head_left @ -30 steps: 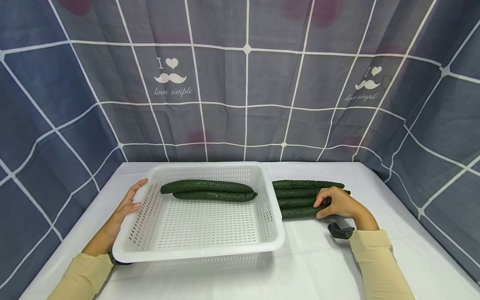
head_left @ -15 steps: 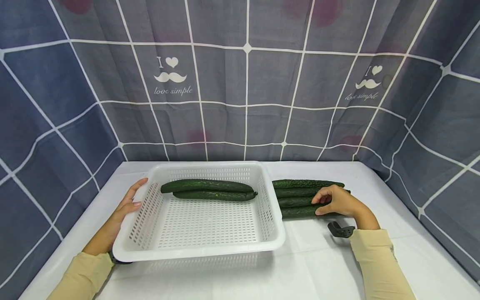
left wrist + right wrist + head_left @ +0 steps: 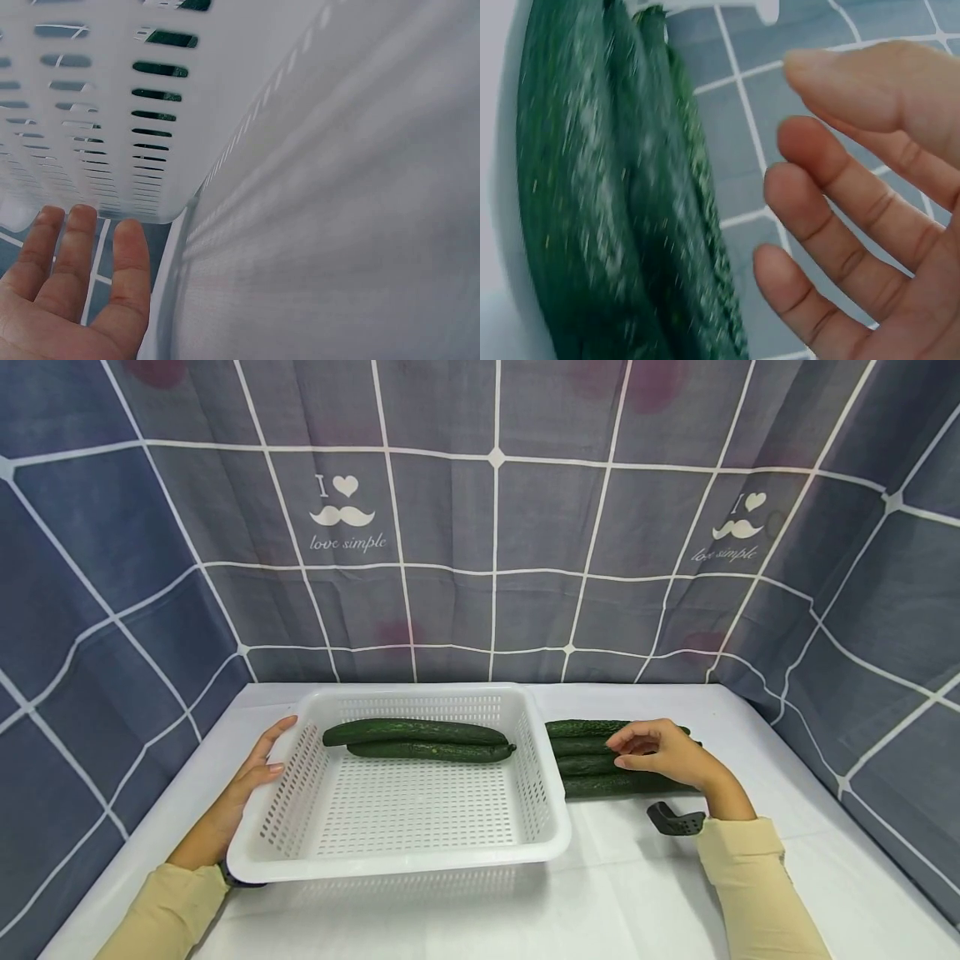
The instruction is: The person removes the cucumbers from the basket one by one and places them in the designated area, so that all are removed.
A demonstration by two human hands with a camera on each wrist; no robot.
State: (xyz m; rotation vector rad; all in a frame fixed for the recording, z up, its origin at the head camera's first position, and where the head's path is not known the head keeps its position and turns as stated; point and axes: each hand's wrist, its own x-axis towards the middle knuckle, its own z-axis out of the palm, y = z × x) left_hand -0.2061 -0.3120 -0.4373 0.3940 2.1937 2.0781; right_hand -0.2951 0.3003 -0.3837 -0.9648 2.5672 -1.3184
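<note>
My left hand (image 3: 232,797) rests against the left side of a white slotted plastic basket (image 3: 397,866). In the left wrist view, fairly straight fingers (image 3: 131,262) of that hand lie by its slotted outer wall. Two dark green cucumbers (image 3: 412,731) lie side by side along the back of the basket. Several more cucumbers (image 3: 592,787) lie in a row to the basket's right, their left ends hidden by its rim. Above that row hovers my right hand (image 3: 675,757), fingers loosely bent and holding nothing; the right wrist view shows a gap between its fingers (image 3: 802,199) and the cucumbers.
A white cloth (image 3: 600,893) covers the table. Grey-blue checked curtains (image 3: 450,610) close off the back and both sides. A black wrist-worn device (image 3: 675,820) sticks out below my right wrist.
My right hand has come up off the nearest cucumber and shifted a little left and away from me. My left hand, the basket and the cucumbers look unmoved.
</note>
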